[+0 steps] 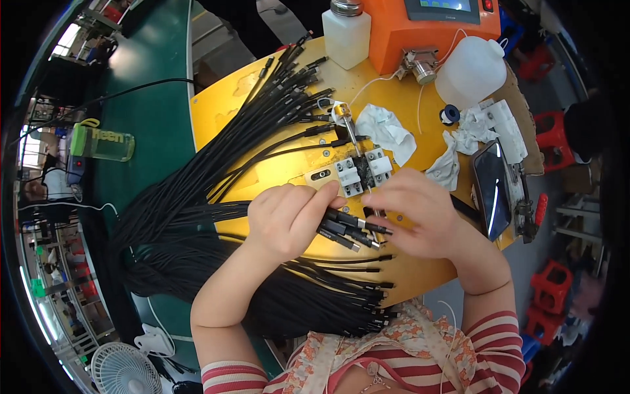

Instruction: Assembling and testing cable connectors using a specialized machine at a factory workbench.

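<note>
My left hand [282,220] is closed round a small bundle of black cables, its thumb on top and their plugs [344,230] sticking out to the right. At the tips of these plugs is my right hand [420,213]; its fingers are curved and apart, and I see nothing clearly gripped between them. Just beyond both hands, a small fixture with white blocks [348,176] is bolted to the yellow work board [275,172]. A thin metal nozzle with a brass-coloured fitting [342,111] points down at the fixture.
Black cables [230,148] fan across the board's left, and another thick pile [289,299] lies nearest me. Behind stand an orange machine [400,29], a square white bottle [346,36] and a round bottle [471,71]. Crumpled wipes [386,131] and a phone [492,189] lie right.
</note>
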{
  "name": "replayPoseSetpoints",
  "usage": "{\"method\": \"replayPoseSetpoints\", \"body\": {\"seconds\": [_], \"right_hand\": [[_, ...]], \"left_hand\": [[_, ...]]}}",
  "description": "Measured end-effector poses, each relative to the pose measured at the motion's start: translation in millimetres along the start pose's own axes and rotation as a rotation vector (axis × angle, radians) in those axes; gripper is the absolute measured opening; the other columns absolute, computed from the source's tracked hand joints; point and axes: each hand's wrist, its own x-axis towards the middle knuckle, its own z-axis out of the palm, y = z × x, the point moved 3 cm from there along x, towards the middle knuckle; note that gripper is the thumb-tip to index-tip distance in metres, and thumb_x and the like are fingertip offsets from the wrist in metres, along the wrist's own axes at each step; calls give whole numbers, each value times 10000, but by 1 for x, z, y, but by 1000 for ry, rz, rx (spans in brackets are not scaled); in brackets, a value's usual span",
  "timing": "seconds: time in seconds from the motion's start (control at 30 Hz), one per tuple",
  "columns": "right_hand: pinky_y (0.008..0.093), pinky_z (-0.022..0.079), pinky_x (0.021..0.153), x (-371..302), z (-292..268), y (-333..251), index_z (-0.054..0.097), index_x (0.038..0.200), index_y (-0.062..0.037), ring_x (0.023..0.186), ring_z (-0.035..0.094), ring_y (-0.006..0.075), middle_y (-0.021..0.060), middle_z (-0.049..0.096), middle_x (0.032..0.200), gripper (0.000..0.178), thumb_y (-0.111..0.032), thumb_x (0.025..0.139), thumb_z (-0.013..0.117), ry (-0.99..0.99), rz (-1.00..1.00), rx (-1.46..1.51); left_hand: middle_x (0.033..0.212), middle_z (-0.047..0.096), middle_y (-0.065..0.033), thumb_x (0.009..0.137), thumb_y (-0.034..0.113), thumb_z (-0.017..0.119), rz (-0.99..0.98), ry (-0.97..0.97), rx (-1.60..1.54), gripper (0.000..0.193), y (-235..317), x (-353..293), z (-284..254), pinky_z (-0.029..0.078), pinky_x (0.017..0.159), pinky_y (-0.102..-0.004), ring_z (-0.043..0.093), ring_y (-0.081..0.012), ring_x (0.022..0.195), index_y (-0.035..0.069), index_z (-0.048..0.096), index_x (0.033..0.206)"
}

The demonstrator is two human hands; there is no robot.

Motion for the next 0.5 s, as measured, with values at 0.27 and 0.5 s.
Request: {"method": "replayPoseSetpoints", "body": {"seconds": [0.27, 0.5], "right_hand": [[322, 450, 651, -2, 2, 2, 679, 1015, -55, 772, 600, 214, 42, 623, 907, 274, -81, 744, 706, -158, -182, -48], [346, 452, 685, 22, -14, -8, 672, 961, -47, 776, 600, 240, 53, 624, 893, 252, -41, 714, 722, -94, -81, -298]], "left_hand": [[653, 517, 10, 739, 124, 786, -4, -78, -183, 263, 1, -15, 16, 406, 467, -242, 525, -122, 534, 10, 694, 958], [640, 499, 24, 741, 145, 786, 2, 1, -212, 248, -5, -23, 17, 385, 466, -234, 503, -109, 529, 36, 705, 948]]}}
